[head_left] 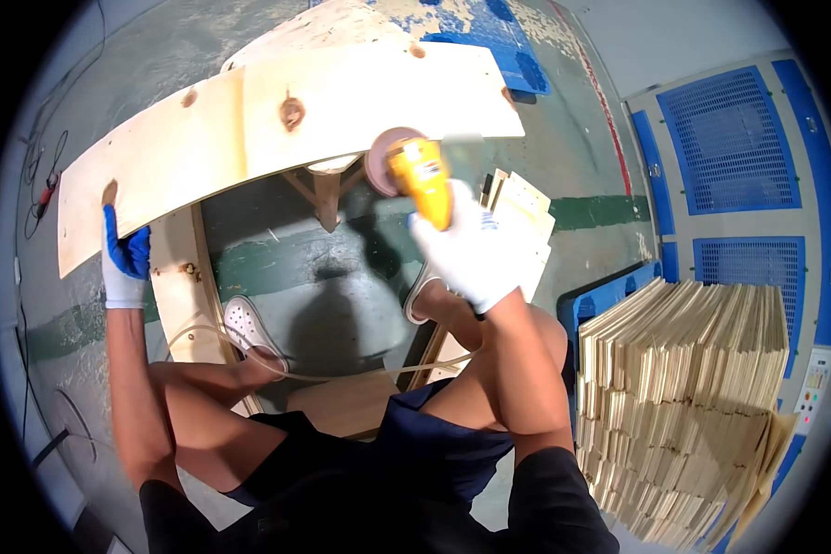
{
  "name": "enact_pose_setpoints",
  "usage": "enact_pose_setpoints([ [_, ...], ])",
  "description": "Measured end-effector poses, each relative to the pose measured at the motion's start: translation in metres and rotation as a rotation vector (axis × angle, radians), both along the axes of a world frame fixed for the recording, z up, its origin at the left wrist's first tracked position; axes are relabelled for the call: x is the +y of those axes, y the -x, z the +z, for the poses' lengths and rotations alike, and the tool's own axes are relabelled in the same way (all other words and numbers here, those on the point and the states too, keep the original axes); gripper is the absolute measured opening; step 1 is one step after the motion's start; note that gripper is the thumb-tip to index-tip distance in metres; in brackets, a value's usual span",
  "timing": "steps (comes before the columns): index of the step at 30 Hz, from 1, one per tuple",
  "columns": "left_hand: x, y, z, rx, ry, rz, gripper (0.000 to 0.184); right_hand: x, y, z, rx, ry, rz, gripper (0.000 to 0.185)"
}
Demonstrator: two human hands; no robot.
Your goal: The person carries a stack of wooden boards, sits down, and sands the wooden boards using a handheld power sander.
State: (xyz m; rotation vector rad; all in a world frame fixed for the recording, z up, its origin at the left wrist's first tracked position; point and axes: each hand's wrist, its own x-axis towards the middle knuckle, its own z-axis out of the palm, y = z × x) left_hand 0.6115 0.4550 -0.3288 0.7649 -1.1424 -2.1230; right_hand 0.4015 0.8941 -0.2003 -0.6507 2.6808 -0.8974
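Observation:
A long pale wooden board (314, 106) with dark knots lies across the view in front of me. My left hand (127, 254), in a white glove with blue fingers, grips the board's near edge at its left end. My right hand (466, 245), also gloved, is closed round a yellow sander (420, 175). The sander's round reddish disc (385, 162) is at the board's near edge, right of the middle. Whether the disc touches the wood cannot be made out. A thin hose (342, 375) runs across my legs.
Tall stacks of thin wooden boards (679, 369) stand on a blue pallet (586, 300) at the right, beside a blue and grey cabinet (729, 138). Smaller wood pieces (523, 208) lie behind my right hand. A wooden stand (327, 198) is under the board.

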Motion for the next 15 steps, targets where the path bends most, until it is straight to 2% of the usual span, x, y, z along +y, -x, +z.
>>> enact_pose_setpoints([
  [1,-0.006,-0.005,-0.016,0.014,0.035,-0.086,0.049,-0.009,-0.008,-0.002,-0.007,-0.015,0.054,0.044],
  [2,0.014,0.003,-0.002,0.016,-0.015,-0.067,0.049,-0.015,-0.013,-0.011,-0.01,-0.009,0.082,0.043],
  [3,0.015,0.0,-0.012,-0.009,0.113,-0.089,0.05,-0.019,-0.016,-0.013,-0.003,0.016,0.089,0.043],
  [4,0.014,-0.003,-0.02,-0.023,0.115,-0.078,0.049,-0.024,-0.019,-0.013,0.003,0.041,0.104,0.043],
  [6,0.015,-0.007,-0.025,-0.02,0.092,-0.072,0.049,-0.023,-0.014,-0.002,-0.004,0.035,0.017,0.043],
  [7,0.016,-0.01,-0.028,-0.016,0.042,-0.068,0.05,-0.017,-0.005,-0.008,0.083,0.0,-0.024,0.043],
  [8,0.029,-0.003,-0.012,-0.068,0.005,-0.027,0.065,-0.009,0.006,-0.012,0.088,-0.063,-0.12,0.043],
  [9,0.041,0.007,0.026,-0.15,-0.238,0.009,0.064,0.0,0.018,-0.015,0.164,-0.062,-0.156,0.043],
  [10,0.03,0.003,0.016,-0.162,-0.253,-0.033,0.065,0.012,0.029,-0.018,0.228,-0.061,-0.192,0.042],
  [12,0.032,-0.003,0.003,-0.163,-0.059,-0.073,0.065,0.034,0.045,-0.03,0.333,-0.068,-0.292,0.04],
  [13,0.019,-0.019,-0.042,-0.05,0.367,-0.162,0.053,0.047,0.053,-0.038,0.349,-0.125,-0.343,0.039],
  [14,0.022,-0.012,-0.005,-0.029,-0.166,-0.13,0.069,0.056,0.061,-0.045,0.306,-0.034,-0.339,0.034],
  [15,0.011,-0.019,-0.047,-0.07,0.378,-0.158,0.087,0.055,0.055,-0.037,0.046,0.218,-0.36,0.028],
])
